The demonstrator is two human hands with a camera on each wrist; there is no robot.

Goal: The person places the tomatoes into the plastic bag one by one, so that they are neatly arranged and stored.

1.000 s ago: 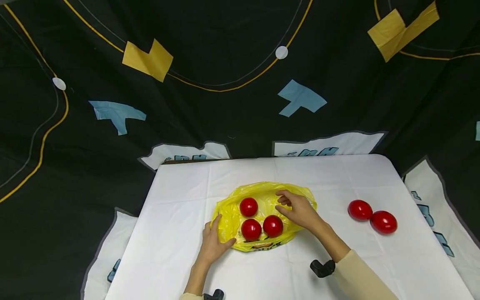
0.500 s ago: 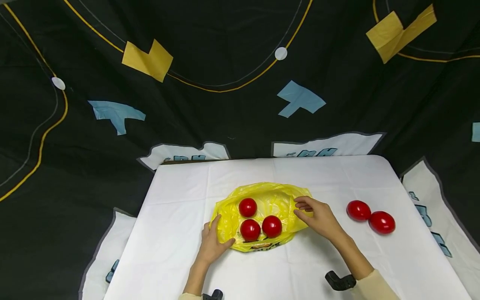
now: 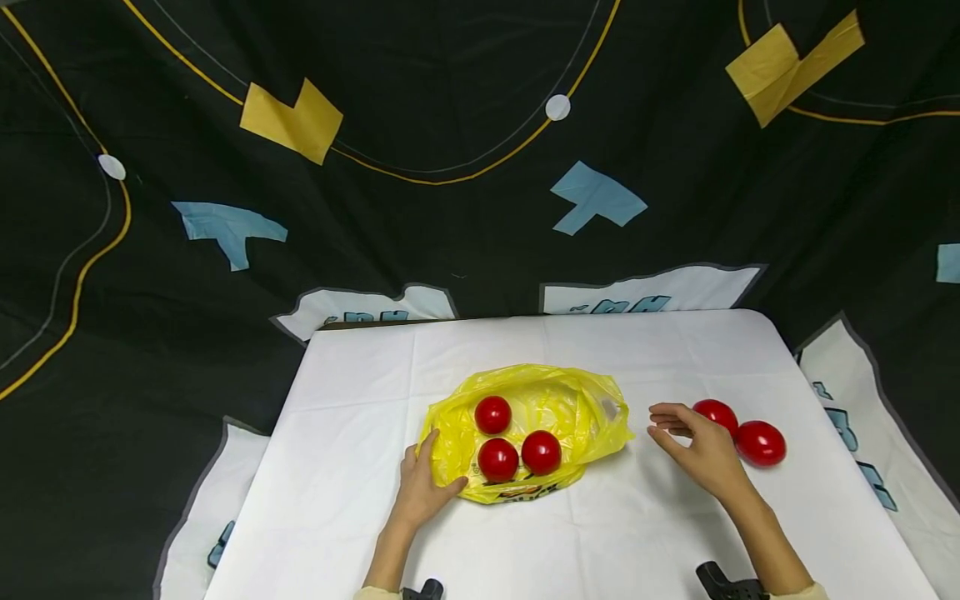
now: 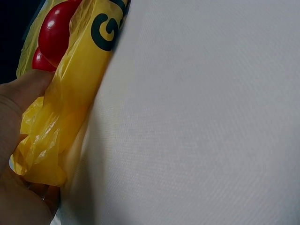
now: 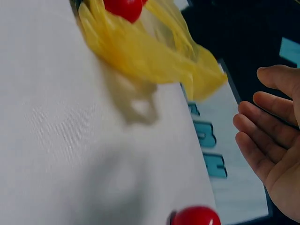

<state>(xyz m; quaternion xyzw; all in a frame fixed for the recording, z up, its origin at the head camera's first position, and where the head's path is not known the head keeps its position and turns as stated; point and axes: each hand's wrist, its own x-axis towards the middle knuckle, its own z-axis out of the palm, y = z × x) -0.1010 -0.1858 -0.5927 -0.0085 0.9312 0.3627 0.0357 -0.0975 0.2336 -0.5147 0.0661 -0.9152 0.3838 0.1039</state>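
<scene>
A yellow plastic bag lies spread with its mouth facing up, three glossy red balls inside. My left hand grips its left side; in the left wrist view the thumb lies over the rim, with fingers below the plastic. To the right of the bag, my right hand hovers with loosely bent fingers and nothing in its grasp. Just beyond it are two more red, slightly oval balls, the farther one partly covered by the hand.
A white cloth covers the table. Behind it hangs a dark curtain with yellow and blue pieces on it. White printed sheets show along the table's back and sides.
My right hand has moved right, from over the bag's right part to beside the two loose balls. The bag's right edge now lies uncovered. My left hand keeps its place.
</scene>
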